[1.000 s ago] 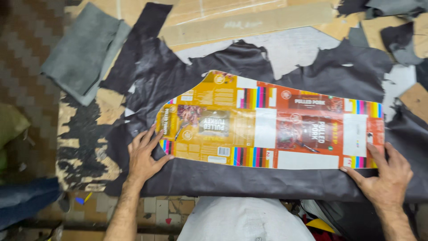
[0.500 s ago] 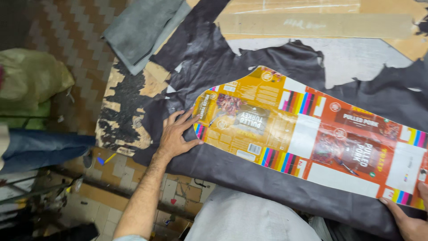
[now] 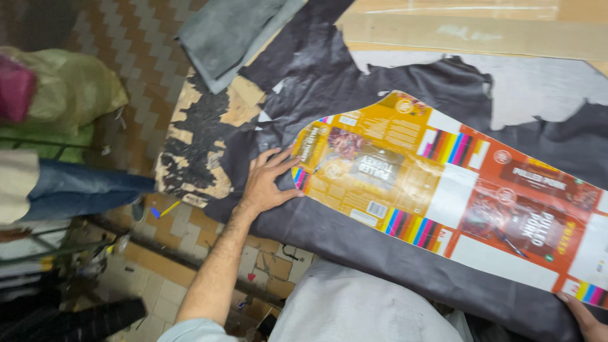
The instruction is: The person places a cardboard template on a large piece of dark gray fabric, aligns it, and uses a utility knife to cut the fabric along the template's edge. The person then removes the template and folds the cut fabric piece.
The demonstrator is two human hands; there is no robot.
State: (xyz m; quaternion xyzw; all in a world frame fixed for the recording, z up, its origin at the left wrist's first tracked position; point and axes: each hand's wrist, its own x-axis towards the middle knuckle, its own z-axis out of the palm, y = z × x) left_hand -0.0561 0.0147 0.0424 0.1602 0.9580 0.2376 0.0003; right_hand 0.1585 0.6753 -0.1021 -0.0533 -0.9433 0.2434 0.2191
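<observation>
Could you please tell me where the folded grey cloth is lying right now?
In the head view the grey cloth lies at the top left, on the table's far corner beside the dark leather, well beyond the left hand.

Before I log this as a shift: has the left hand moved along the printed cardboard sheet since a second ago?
No. The left hand still presses the same orange end of the printed cardboard sheet on the dark leather; only the view has swung.

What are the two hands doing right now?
Left hand: open, fingers spread flat, pressing the end of the printed cardboard sheet on dark leather.
Right hand: mostly out of frame at the sheet's other end; cannot be told.
</observation>
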